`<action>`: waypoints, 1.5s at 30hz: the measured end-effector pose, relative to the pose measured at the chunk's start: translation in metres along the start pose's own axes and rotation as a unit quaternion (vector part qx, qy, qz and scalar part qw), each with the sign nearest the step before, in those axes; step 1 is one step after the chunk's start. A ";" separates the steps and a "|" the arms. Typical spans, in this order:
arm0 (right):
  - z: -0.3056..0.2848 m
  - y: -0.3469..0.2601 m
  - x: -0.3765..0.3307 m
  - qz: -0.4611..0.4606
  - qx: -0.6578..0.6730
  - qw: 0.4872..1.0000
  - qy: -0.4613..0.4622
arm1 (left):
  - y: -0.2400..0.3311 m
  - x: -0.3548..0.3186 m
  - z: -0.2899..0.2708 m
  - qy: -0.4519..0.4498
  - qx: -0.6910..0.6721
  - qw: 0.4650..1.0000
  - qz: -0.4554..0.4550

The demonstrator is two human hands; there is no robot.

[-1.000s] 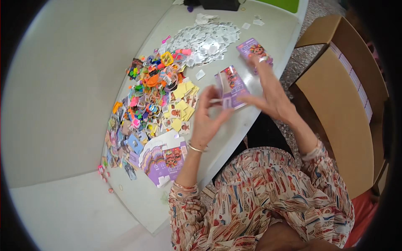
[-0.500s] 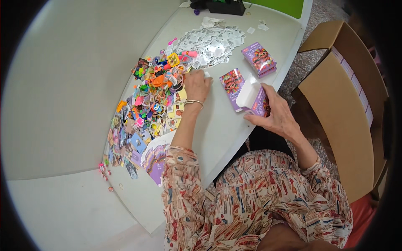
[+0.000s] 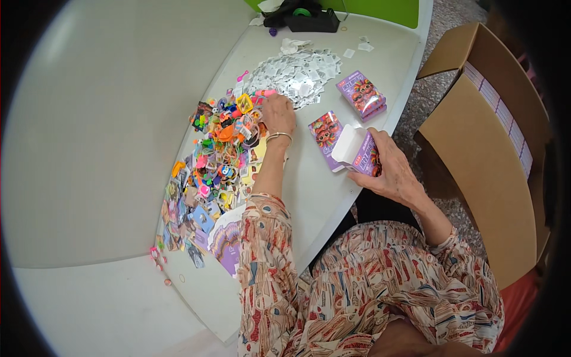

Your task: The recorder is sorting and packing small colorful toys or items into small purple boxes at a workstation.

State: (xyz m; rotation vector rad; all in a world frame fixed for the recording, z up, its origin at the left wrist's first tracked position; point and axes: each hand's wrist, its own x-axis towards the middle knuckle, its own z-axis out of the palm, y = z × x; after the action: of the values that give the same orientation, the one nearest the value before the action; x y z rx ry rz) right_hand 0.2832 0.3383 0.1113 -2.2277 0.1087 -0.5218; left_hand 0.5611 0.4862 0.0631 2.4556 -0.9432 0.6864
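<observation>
My right hand [image 3: 395,169] is wrapped round a small purple card box [image 3: 367,157], tilted, with its white-lined flap and mouth open to the left. Just beside it lies a flat-looking purple box [image 3: 325,134] printed with a red cartoon picture. My left hand [image 3: 278,114] reaches to where the heap of colourful small toys [image 3: 223,137] meets the pile of small white packets [image 3: 297,71]. Its fingers are bent down and drawn together; their tips, and anything in them, are hidden. A pink piece [image 3: 266,93] lies right by the fingers.
Small stacked purple boxes [image 3: 361,95] stand near the table's right edge. Purple fan-shaped cards [image 3: 226,241] lie by my left forearm. A black tape dispenser [image 3: 312,21] sits at the far end. On the right, a large open carton [image 3: 476,160] holds rows of boxes.
My left hand has shifted slightly toward the white packets, its fingers now more curled. The right hand still holds the open box, turned a little. The whole view has shifted slightly.
</observation>
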 end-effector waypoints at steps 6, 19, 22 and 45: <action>-0.006 0.003 0.000 0.020 0.001 1.000 -0.017 | -0.008 -0.001 0.002 -0.021 0.008 0.999 -0.027; 0.012 -0.009 0.005 -0.001 -0.097 0.994 -0.046 | 0.033 -0.045 -0.118 -0.129 -0.488 0.817 -0.281; 0.018 -0.016 0.006 -0.019 -0.080 0.995 -0.055 | 0.028 -0.057 -0.126 -0.123 -0.493 0.806 -0.303; 0.047 -0.033 0.005 -0.080 -0.001 0.991 -0.106 | 0.098 -0.086 -0.167 -0.230 -0.231 0.945 0.023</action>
State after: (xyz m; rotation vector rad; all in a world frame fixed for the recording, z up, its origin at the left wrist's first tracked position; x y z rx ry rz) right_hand 0.3037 0.3923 0.1105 -2.2902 -0.1802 -0.3670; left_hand 0.3876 0.5519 0.1658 2.1968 -1.1743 -0.1124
